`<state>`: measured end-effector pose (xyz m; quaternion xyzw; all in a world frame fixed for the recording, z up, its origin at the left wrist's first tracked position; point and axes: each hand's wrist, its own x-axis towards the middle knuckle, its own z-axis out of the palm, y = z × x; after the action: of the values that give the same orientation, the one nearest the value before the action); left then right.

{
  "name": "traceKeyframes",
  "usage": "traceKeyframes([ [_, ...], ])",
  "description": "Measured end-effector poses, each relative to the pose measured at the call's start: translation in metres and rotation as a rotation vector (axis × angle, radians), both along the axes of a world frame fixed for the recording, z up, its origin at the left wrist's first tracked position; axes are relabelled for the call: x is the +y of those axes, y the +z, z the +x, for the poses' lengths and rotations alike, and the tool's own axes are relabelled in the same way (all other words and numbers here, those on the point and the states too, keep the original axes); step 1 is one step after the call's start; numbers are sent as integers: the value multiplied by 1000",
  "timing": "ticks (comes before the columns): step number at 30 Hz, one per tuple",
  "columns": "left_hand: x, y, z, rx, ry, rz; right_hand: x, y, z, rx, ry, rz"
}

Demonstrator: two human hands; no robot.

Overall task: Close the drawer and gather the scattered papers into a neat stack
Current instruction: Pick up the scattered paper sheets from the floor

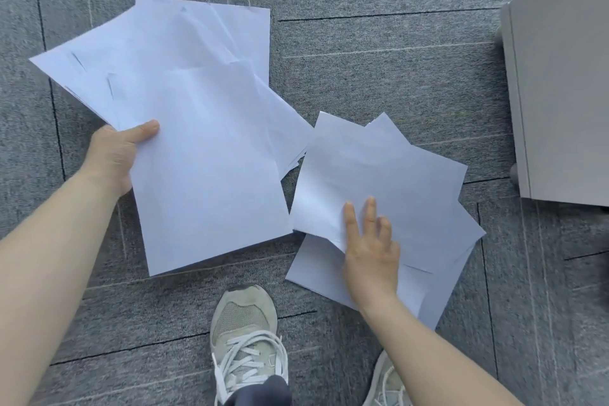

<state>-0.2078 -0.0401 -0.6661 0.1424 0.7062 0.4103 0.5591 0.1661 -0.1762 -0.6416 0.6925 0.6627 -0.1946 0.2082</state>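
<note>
My left hand (113,158) pinches a fanned bundle of papers (197,128) above the carpet (379,69), my right hand (370,250) presses flat-fingered on the loose sheets (389,194) beside it; hasty scooping likely creases or scatters them.

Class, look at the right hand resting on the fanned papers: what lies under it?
Under the right hand lie several overlapping white sheets on the grey carpet. How many sheets there are, and anything beneath them, is hidden.
</note>
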Motion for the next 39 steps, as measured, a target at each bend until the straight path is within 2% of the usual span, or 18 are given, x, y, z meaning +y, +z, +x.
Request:
traceKeyframes([
  [5,2,-1,1,-2,1,7,-21,8,14,90,92,113],
  [13,3,1,2,24,-8,-24,-77,7,-12,72,112,-148],
  [18,4,5,6,18,5,-20,-77,4,-22,73,97,-146],
  [25,5,2,6,23,6,-11,-84,-1,-32,62,87,-59],
  [33,9,4,9,30,7,-15,-51,-4,-11,84,79,173],
  [39,8,3,11,53,38,-12,-12,14,-3,258,-280,432],
])
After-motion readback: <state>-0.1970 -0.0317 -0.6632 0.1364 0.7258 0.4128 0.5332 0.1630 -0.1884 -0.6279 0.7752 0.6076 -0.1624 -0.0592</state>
